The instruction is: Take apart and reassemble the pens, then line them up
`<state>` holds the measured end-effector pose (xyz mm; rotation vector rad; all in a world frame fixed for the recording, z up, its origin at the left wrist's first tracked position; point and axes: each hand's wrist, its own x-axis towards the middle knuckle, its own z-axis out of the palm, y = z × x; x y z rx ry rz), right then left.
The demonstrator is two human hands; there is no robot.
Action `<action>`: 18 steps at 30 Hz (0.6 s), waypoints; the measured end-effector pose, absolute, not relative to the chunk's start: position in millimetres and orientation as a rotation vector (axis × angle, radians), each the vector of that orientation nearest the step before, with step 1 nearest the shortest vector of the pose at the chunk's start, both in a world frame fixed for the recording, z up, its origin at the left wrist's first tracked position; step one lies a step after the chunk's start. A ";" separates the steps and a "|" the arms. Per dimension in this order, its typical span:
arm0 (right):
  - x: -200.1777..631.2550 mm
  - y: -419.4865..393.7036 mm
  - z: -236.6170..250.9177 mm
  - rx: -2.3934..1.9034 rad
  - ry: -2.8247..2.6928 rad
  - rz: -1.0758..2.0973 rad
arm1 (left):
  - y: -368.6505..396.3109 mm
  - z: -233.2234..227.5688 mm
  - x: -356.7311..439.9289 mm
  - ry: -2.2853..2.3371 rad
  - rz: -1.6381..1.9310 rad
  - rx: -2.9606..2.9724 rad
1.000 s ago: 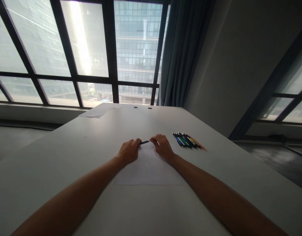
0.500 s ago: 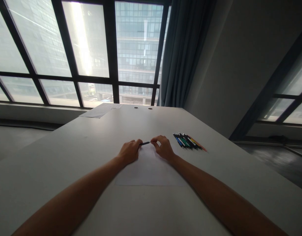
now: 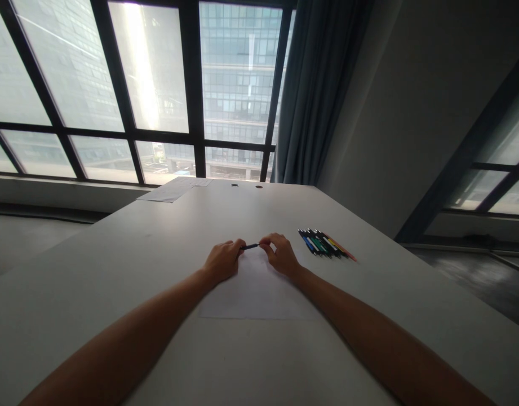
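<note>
A dark pen (image 3: 249, 246) is held level between my two hands, just above the far edge of a white sheet of paper (image 3: 254, 293). My left hand (image 3: 222, 260) grips the pen's left end with curled fingers. My right hand (image 3: 279, 255) pinches its right end. Both forearms rest on the white table (image 3: 115, 270). To the right of my right hand lies a row of several pens (image 3: 324, 244) in blue, green, black and orange.
More sheets of paper (image 3: 172, 189) lie at the table's far left corner, and two round cable holes (image 3: 246, 185) sit near its far edge. Beyond are large windows, a grey curtain (image 3: 316, 90) and a wall on the right.
</note>
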<state>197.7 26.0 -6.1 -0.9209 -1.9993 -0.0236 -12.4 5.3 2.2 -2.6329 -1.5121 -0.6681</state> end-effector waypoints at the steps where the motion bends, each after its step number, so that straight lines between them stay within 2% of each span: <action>1: 197.5 25.7 -6.1 -0.917 -2.005 -0.023 | 5.6 1.7 -12.8 -1.504 -0.675 -2.631; 10: 216.9 41.0 -1.3 -0.956 -1.964 0.064 | 5.5 3.0 -12.4 -1.585 -0.683 -2.586; 13: 234.3 57.7 -9.3 -1.184 -1.865 -0.044 | 5.3 3.2 -11.5 -1.610 -0.664 -2.586; 18: 248.0 76.0 -26.7 -1.378 -2.022 -0.252 | 5.7 2.1 -11.1 -1.630 -0.648 -2.593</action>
